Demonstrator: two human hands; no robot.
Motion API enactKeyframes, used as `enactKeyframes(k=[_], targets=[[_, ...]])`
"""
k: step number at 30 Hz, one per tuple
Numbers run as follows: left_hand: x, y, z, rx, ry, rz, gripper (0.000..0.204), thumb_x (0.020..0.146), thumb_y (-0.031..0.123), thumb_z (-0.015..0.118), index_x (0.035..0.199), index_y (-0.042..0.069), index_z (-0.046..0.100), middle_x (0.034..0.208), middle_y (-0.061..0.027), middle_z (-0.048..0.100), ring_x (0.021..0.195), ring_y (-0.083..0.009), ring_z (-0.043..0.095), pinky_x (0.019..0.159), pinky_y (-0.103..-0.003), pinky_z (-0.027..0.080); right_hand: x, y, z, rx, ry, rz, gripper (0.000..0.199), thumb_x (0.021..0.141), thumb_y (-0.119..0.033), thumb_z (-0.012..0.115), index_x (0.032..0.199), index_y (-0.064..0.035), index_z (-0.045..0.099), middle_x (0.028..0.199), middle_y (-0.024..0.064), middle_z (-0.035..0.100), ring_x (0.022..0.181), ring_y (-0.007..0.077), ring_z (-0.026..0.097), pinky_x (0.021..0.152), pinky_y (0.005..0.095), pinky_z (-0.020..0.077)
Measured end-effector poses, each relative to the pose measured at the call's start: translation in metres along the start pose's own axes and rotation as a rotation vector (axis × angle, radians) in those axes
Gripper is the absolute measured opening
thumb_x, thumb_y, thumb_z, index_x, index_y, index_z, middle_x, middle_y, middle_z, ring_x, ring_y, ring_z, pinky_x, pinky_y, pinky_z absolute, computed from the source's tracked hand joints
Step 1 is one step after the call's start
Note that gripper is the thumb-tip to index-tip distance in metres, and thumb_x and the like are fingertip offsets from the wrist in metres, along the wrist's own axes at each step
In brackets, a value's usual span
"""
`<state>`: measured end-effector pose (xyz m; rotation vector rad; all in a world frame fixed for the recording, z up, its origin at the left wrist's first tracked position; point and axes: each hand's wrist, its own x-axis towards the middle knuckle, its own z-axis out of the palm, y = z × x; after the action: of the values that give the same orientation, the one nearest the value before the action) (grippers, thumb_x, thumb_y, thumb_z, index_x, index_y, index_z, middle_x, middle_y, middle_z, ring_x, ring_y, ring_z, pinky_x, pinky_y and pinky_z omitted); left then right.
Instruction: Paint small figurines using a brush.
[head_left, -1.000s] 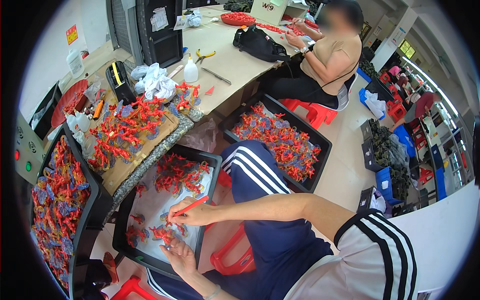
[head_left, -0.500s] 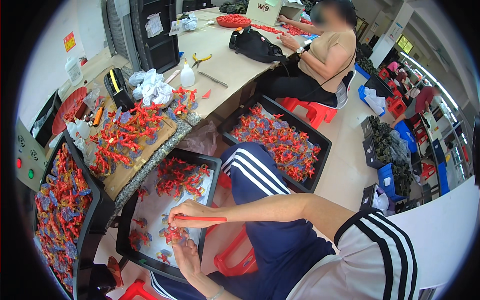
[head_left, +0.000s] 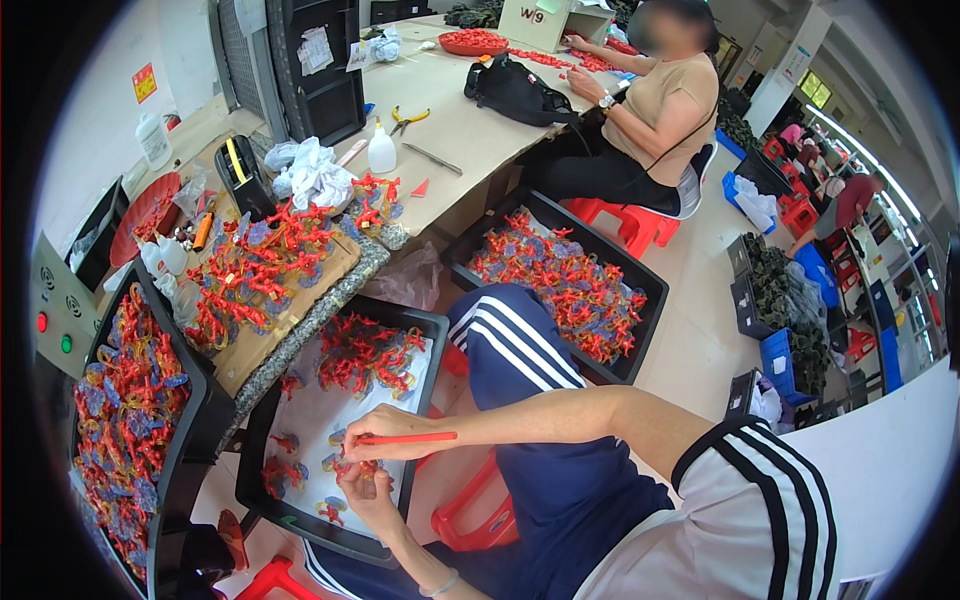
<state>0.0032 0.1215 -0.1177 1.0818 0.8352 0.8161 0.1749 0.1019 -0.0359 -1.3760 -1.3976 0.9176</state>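
Note:
My right hand (head_left: 382,430) is closed round a slim red stick (head_left: 415,438), perhaps a brush or pen; its tip is hidden. Just below it, my left hand (head_left: 372,502) pinches a small red plastic figurine (head_left: 368,468) with clear yellow and bluish parts. Fingers of both hands meet at the figurine and cover much of it. Both hands are above a black tray (head_left: 436,350) lined with white paper. In the tray lie a heap of similar figurines (head_left: 365,355) and a few loose ones (head_left: 284,475) left of my hands.
A heaped black crate (head_left: 205,420) stands at left, another (head_left: 655,300) beyond my knee. More figurines (head_left: 260,265) cover a board on the bench. A white bottle (head_left: 381,150), pliers (head_left: 408,118) and black bag (head_left: 515,92) lie on the table, where a person (head_left: 665,110) sits.
My left hand has risen slightly, closer to the right hand, and the figurine is now more covered. The right hand keeps its hold on the red stick. The whole view has shifted slightly.

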Motion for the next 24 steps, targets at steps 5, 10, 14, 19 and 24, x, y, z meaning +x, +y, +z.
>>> enactKeyframes(k=[5, 10, 14, 19, 24], targets=[[0.001, -0.005, 0.006, 0.221, 0.138, 0.174, 0.039, 0.080, 0.002, 0.072, 0.111, 0.002, 0.048, 0.109, -0.0096, 0.053, 0.090, -0.0167, 0.057, 0.075, -0.027, 0.048, -0.002, 0.003, 0.003, -0.082, -0.018, -0.050, 0.017, 0.078, -0.014, 0.067, 0.090, -0.0016, 0.067, 0.078, 0.0118, 0.069, 0.070, 0.0229, 0.068, 0.065, 0.0319, 0.0510], [-0.003, 0.012, 0.018, 0.106, 0.081, 0.188, 0.045, 0.085, 0.008, 0.068, 0.121, 0.000, 0.043, 0.113, -0.0114, 0.053, 0.094, -0.0194, 0.059, 0.081, -0.029, 0.049, 0.000, 0.008, 0.002, -0.064, 0.018, -0.036, 0.012, 0.077, -0.010, 0.067, 0.086, -0.0017, 0.065, 0.079, 0.0112, 0.069, 0.072, 0.0229, 0.068, 0.065, 0.0325, 0.0511], [-0.004, 0.021, 0.022, -0.299, 0.035, 0.082, 0.059, 0.090, 0.018, 0.065, 0.135, -0.002, 0.033, 0.117, -0.0134, 0.052, 0.097, -0.0218, 0.060, 0.083, -0.030, 0.051, 0.004, 0.006, -0.002, -0.055, 0.081, -0.032, 0.012, 0.077, -0.011, 0.067, 0.086, -0.0019, 0.065, 0.080, 0.0112, 0.069, 0.073, 0.0232, 0.068, 0.066, 0.0324, 0.0513], [-0.003, 0.019, 0.009, -0.351, -0.073, 0.017, 0.062, 0.091, 0.020, 0.064, 0.138, -0.003, 0.032, 0.121, -0.0140, 0.053, 0.098, -0.0217, 0.061, 0.086, -0.030, 0.051, 0.003, 0.009, 0.004, -0.040, 0.134, -0.097, 0.011, 0.072, -0.008, 0.069, 0.081, -0.0025, 0.066, 0.073, 0.0111, 0.069, 0.068, 0.0214, 0.068, 0.062, 0.0315, 0.0515], [-0.004, 0.018, 0.000, -0.436, -0.121, -0.037, 0.059, 0.090, 0.017, 0.066, 0.137, -0.003, 0.036, 0.122, -0.0125, 0.054, 0.104, -0.0224, 0.060, 0.091, -0.031, 0.050, 0.003, 0.006, 0.006, -0.018, 0.119, -0.066, 0.011, 0.071, -0.008, 0.069, 0.080, -0.0028, 0.067, 0.073, 0.0108, 0.069, 0.068, 0.0214, 0.068, 0.062, 0.0311, 0.0513]])
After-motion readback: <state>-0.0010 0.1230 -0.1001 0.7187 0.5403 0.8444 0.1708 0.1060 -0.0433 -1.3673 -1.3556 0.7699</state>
